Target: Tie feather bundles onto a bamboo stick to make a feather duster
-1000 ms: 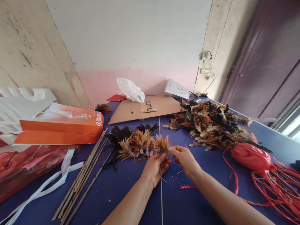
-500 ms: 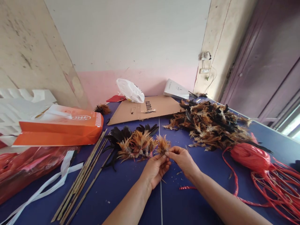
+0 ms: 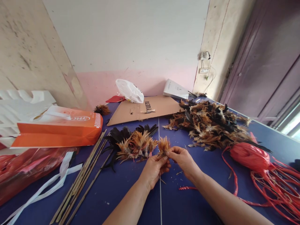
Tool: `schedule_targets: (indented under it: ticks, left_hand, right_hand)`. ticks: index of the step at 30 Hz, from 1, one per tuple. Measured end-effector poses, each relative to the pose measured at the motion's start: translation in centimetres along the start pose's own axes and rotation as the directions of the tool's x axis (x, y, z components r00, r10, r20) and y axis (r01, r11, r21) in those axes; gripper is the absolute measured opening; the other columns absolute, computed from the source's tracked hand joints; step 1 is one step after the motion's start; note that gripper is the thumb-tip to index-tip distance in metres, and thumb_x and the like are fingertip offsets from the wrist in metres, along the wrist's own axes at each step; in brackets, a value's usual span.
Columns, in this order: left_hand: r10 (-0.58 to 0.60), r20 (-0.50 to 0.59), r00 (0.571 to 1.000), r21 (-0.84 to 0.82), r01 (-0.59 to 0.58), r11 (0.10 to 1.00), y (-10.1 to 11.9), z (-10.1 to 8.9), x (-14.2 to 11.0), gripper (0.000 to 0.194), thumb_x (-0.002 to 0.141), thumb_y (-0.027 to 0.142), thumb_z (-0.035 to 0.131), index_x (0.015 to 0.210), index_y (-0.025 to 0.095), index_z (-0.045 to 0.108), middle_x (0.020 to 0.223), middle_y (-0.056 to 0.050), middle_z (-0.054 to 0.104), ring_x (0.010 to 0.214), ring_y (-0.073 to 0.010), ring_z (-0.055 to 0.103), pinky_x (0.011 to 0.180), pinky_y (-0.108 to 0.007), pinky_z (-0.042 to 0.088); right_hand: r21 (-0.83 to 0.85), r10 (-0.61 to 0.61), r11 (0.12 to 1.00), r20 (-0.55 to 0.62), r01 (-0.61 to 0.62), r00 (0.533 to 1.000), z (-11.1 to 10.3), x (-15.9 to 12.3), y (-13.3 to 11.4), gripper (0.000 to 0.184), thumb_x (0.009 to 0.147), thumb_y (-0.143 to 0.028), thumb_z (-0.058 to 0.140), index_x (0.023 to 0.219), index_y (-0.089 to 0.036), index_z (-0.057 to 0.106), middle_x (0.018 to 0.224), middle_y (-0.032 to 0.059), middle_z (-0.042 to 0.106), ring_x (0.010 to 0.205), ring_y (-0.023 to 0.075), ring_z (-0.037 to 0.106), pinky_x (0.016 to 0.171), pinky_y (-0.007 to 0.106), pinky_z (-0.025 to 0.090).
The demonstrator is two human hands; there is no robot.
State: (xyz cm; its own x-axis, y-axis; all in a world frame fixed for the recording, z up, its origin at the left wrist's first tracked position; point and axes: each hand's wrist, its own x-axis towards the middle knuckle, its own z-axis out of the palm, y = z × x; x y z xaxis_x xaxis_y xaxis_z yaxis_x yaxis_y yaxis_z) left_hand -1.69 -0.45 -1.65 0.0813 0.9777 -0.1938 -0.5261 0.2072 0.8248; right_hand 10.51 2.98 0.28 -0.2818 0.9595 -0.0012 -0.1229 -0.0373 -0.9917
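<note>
Brown feather tuft (image 3: 164, 144), long axis pointing away, pinched by left hand (image 3: 153, 170) and right hand (image 3: 184, 160)

A gap of bare table (image 3: 175, 134) opens at 12 o'clock, running up to the cardboard (image 3: 161, 107); the tuft (image 3: 164, 144) between left hand (image 3: 154, 167) and right hand (image 3: 181, 157) juts into it. Bundles (image 3: 137, 144) crowd it at 11, the feather pile (image 3: 208, 125) at 1 to 2. At 3, there's room as far as the twine ball (image 3: 250, 157), its loops spreading toward 4. At 8, space lies open before the sticks (image 3: 79, 176); beyond them, the bag (image 3: 58, 133) blocks 10.
</note>
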Motion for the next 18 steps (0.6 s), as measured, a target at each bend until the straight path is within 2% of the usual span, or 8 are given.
schedule_targets:
  ticks: [3, 7, 9, 11, 12, 14, 16, 18]
  left_hand:
    - [0.038, -0.02, 0.999, 0.003, -0.038, 0.999, 0.8, -0.1, -0.1, 0.015, 0.066, 0.022, 0.07, 0.073, 0.01, 0.066, 0.062, -0.003, 0.063, 0.056, -0.0108, 0.061, 0.045, -0.015, 0.046]
    - [0.17, -0.094, 0.981, -0.194, -0.186, 0.963, 2.8, -1.4, 0.3, 0.009, 0.071, 0.019, 0.065, 0.076, 0.011, 0.065, 0.077, -0.007, 0.068, 0.071, -0.0137, 0.065, 0.054, -0.016, 0.049]
    - [0.207, -0.145, 0.967, -0.301, -0.243, 0.922, 3.7, -2.2, 0.7, 0.004, 0.074, 0.015, 0.062, 0.076, 0.012, 0.064, 0.081, -0.007, 0.069, 0.074, -0.0143, 0.065, 0.057, -0.017, 0.051]
    - [0.211, -0.182, 0.96, -0.363, -0.265, 0.893, 4.2, -2.8, 0.9, 0.005, 0.075, 0.012, 0.059, 0.077, 0.013, 0.064, 0.081, -0.007, 0.069, 0.076, -0.0145, 0.065, 0.058, -0.018, 0.052]
    - [0.207, -0.191, 0.96, -0.38, -0.266, 0.886, 4.3, -3.0, 1.0, 0.006, 0.076, 0.011, 0.058, 0.077, 0.013, 0.064, 0.081, -0.007, 0.069, 0.076, -0.0146, 0.065, 0.058, -0.019, 0.052]
    - [0.194, -0.185, 0.963, -0.394, -0.253, 0.884, 4.3, -2.9, 1.0, 0.007, 0.077, 0.011, 0.057, 0.077, 0.012, 0.064, 0.08, -0.007, 0.07, 0.075, -0.0145, 0.066, 0.057, -0.018, 0.052]
    - [0.176, -0.162, 0.971, -0.392, -0.227, 0.891, 4.1, -2.7, 0.9, 0.008, 0.078, 0.011, 0.056, 0.077, 0.012, 0.063, 0.079, -0.007, 0.07, 0.072, -0.0143, 0.066, 0.055, -0.018, 0.052]
    - [0.161, -0.143, 0.977, -0.384, -0.204, 0.901, 3.7, -2.4, 0.8, 0.008, 0.078, 0.011, 0.056, 0.077, 0.012, 0.063, 0.078, -0.007, 0.069, 0.07, -0.0136, 0.066, 0.053, -0.017, 0.051]
  right_hand:
    - [0.047, 0.0, 0.999, -0.037, 0.002, 0.999, -0.6, 0.6, 0.3, 0.025, 0.061, -0.036, 0.066, 0.058, -0.016, 0.053, 0.047, -0.0051, 0.044, 0.043, 0.0061, 0.035, 0.045, 0.021, 0.028]
    - [-0.015, -0.026, 1.0, -0.248, 0.023, 0.968, -3.3, 2.2, 0.2, 0.029, 0.06, -0.042, 0.065, 0.064, -0.015, 0.055, 0.046, -0.0059, 0.042, 0.042, 0.007, 0.036, 0.044, 0.022, 0.029]
    - [-0.115, -0.084, 0.992, -0.302, 0.051, 0.949, -5.4, 3.0, -0.6, 0.028, 0.058, -0.041, 0.066, 0.066, -0.015, 0.059, 0.047, -0.0051, 0.046, 0.043, 0.0075, 0.037, 0.045, 0.022, 0.029]
    - [-0.332, -0.173, 0.941, -0.311, 0.063, 0.934, -7.8, 3.5, -1.8, 0.025, 0.057, -0.037, 0.067, 0.069, -0.015, 0.064, 0.052, -0.0029, 0.054, 0.046, 0.0092, 0.043, 0.048, 0.022, 0.032]
    - [-0.482, -0.22, 0.875, -0.304, 0.05, 0.927, -9.0, 3.6, -2.3, 0.023, 0.058, -0.036, 0.066, 0.07, -0.016, 0.066, 0.054, -0.0016, 0.058, 0.049, 0.0109, 0.047, 0.05, 0.023, 0.034]
    - [-0.734, -0.272, 0.679, -0.274, -0.018, 0.923, -11.3, 3.8, -3.3, 0.021, 0.063, -0.035, 0.061, 0.073, -0.017, 0.068, 0.059, 0.0004, 0.063, 0.055, 0.0145, 0.054, 0.054, 0.024, 0.037]
    - [-0.896, -0.29, 0.438, -0.222, -0.077, 0.931, -12.9, 3.9, -3.7, 0.02, 0.069, -0.032, 0.055, 0.076, -0.02, 0.069, 0.067, 0.0018, 0.066, 0.064, 0.017, 0.058, 0.058, 0.024, 0.039]
    - [-0.983, -0.269, 0.172, -0.115, -0.07, 0.956, -13.6, 3.9, -3.6, 0.02, 0.073, -0.029, 0.051, 0.077, -0.023, 0.069, 0.075, 0.0028, 0.067, 0.071, 0.0185, 0.06, 0.06, 0.025, 0.04]
